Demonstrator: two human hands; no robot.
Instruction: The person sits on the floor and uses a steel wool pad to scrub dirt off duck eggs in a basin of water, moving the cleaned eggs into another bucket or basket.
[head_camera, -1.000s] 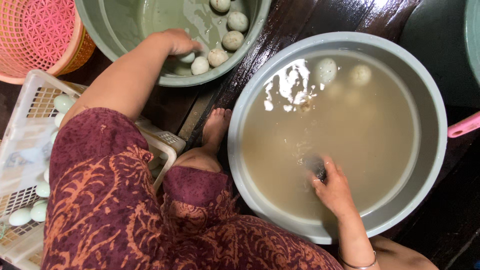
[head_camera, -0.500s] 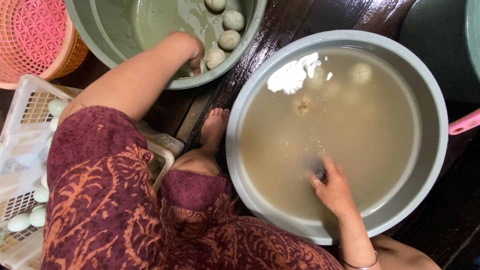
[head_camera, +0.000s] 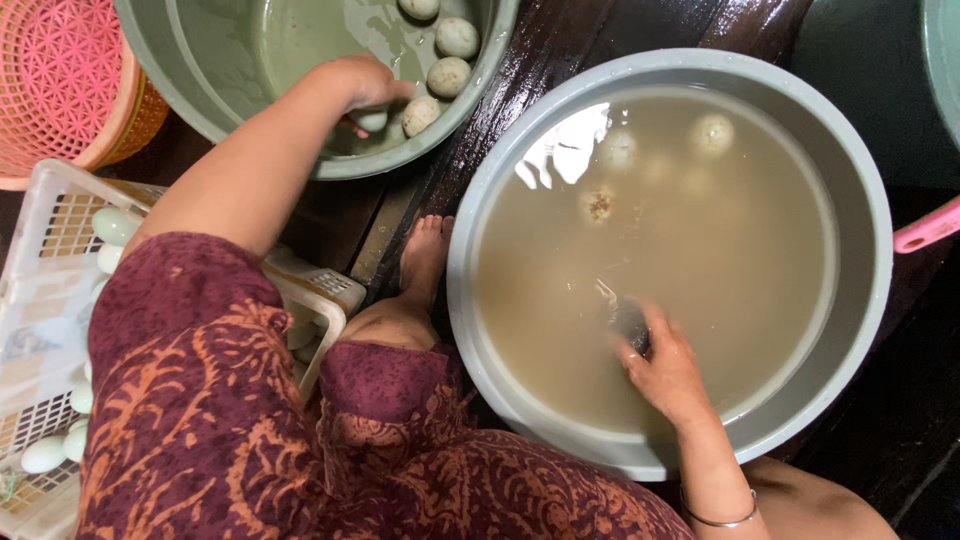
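Meanwhile your left hand (head_camera: 362, 84) reaches into the green basin (head_camera: 190, 90) at the top, fingers curled together around a pale egg (head_camera: 370, 120) that sits low against the near wall, just beside the other washed eggs (head_camera: 447, 76) lying in a shallow film of water. Your right hand (head_camera: 668, 372) is sunk in the grey basin (head_camera: 880, 300) of cloudy brown water, fingers closed on a dark object (head_camera: 628, 322); what it is cannot be told through the murk. Judging from this, you would do well to lower the egg until it rests on the bottom before letting go, so it does not knock its neighbours, and to keep the right hand's grip gentle under water. More eggs (head_camera: 712, 132) show dimly beneath the surface on the far side of the grey basin. By your left knee a white crate (head_camera: 45, 290) holds pale eggs, a pink basket (head_camera: 60, 80) stands beyond it, and your bare foot (head_camera: 424, 252) rests between the two basins
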